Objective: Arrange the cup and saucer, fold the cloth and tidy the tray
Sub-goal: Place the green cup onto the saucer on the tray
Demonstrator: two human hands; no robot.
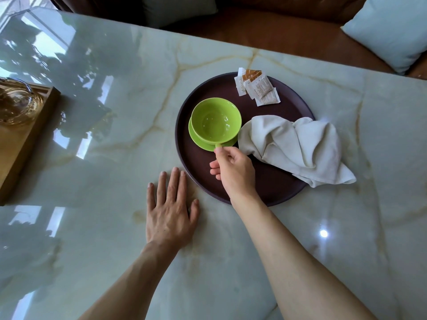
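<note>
Two hands: both bare, reaching over a glossy pale desk (97,139) veined in tan.
Far left: wooden tray (25,135) at the desk's left edge, with an amber glass dish (17,103) on it.
Left hand (171,211): lies flat on the desk, palm down, its fingers (176,181) straight and slightly spread, holding nothing; the fingertips are just beside the near-left rim of the round tray.
Round tray (198,162): dark brown, flat, sitting on the desk right of centre.
Saucer (198,140): lime green, on the left half of the round tray.
Cup (216,122): lime green, upright and empty, standing on the saucer, its handle pointing toward the person.
Right hand (233,166): over the near part of the round tray, thumb and forefinger pinching the cup's handle, the other fingers loosely curled beneath.
Packets (257,88): several small paper sachets, white and tan, overlapping in a loose heap at the far rim of the round tray, one edge poking past it.
Cloth (298,146): off-white, crumpled and unfolded, on the right side of the round tray; its left edge lies just beside the saucer, its right corner hangs over the rim onto the desk.
Back right: brown sofa (288,31) behind the desk, with a pale blue cushion (390,28) on it.
</note>
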